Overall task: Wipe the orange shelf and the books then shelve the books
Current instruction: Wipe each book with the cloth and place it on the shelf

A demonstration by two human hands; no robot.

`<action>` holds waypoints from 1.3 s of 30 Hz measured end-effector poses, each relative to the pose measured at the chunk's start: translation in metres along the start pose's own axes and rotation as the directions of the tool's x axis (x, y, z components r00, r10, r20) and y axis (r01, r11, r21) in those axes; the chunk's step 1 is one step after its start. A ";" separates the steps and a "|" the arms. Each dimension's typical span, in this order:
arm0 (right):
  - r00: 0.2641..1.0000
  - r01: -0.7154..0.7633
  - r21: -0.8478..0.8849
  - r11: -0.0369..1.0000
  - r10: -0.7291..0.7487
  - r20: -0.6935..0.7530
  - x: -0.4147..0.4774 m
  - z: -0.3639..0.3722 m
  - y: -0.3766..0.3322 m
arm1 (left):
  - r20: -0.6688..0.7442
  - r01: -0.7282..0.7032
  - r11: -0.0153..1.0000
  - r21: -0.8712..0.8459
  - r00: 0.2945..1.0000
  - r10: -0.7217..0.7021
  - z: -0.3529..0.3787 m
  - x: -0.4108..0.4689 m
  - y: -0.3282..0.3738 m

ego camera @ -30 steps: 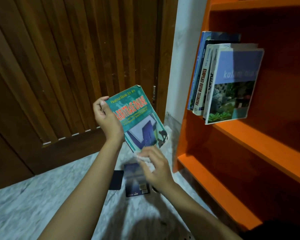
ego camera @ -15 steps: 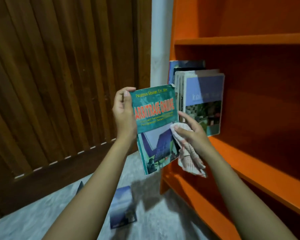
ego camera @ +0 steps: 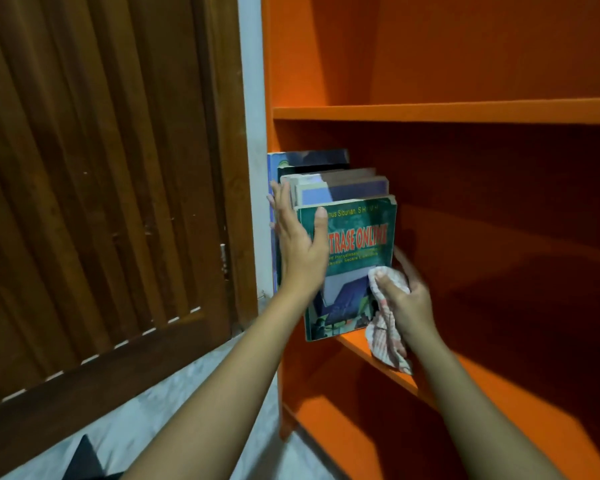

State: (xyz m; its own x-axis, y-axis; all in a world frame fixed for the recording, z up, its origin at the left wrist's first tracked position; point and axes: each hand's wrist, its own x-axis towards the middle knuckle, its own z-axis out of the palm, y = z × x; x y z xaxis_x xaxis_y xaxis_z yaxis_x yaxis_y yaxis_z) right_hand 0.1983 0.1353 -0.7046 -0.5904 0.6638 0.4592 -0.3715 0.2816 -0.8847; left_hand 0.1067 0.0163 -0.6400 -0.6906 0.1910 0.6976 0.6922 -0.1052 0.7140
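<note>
**A:** What worries you here?

**B:** The green book (ego camera: 355,268). It stands upright as the last of the row of books (ego camera: 329,183) at the left end of the orange shelf's (ego camera: 326,46) middle board (ego camera: 482,386). Its lower front corner looks to sit right at the board's front edge, perhaps a little over it. Nothing stands against its right side.

**A:** So it could topple?

**B:** I judge so. If the left grip (ego camera: 300,244) lets go before the book is pushed back, it may lean rightward or slip off the front edge to the floor (ego camera: 187,393). The row behind it could fan out after it.

**A:** How is that grip placed?

**B:** Open, with the fingers straight along the spines of the row and the thumb flat on the green cover. It presses rather than clasps. The book lies under the thumb and just right of the palm.

**A:** And the other one?

**B:** The right grip (ego camera: 409,299) is closed round a checked cloth (ego camera: 385,337) at the book's lower right corner. It is touching or nearly so, but blur keeps me from saying which. The cloth's tail hangs over the board's front edge, so a careless pull away could catch that corner and drag the book out.

**A:** Anything left to shelve?

**B:** A dark thing (ego camera: 84,459) lies on the floor at the lower left. Whether it is a book I cannot tell.
</note>
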 end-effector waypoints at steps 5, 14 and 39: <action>0.997 -0.075 0.058 0.996 0.074 0.007 0.012 0.000 0.012 | 0.018 -0.056 0.993 0.104 0.998 0.054 0.013 0.000 -0.013; 0.991 -0.119 0.101 0.988 0.125 -0.048 0.032 -0.001 0.018 | 0.082 -0.091 0.981 0.171 0.994 0.077 0.013 -0.003 -0.020; 0.952 -0.235 -0.197 0.952 0.185 -0.243 0.004 -0.011 -0.029 | 0.257 0.010 0.966 0.259 0.963 -0.078 -0.016 0.000 0.002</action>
State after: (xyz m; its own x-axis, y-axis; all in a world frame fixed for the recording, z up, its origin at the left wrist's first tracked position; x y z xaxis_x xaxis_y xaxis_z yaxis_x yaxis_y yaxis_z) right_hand 0.2144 0.1374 -0.6784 -0.4564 0.8528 0.2540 -0.0736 0.2483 -0.9659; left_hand 0.1050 0.0000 -0.6377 -0.6655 0.4427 0.6009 0.7163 0.1525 0.6810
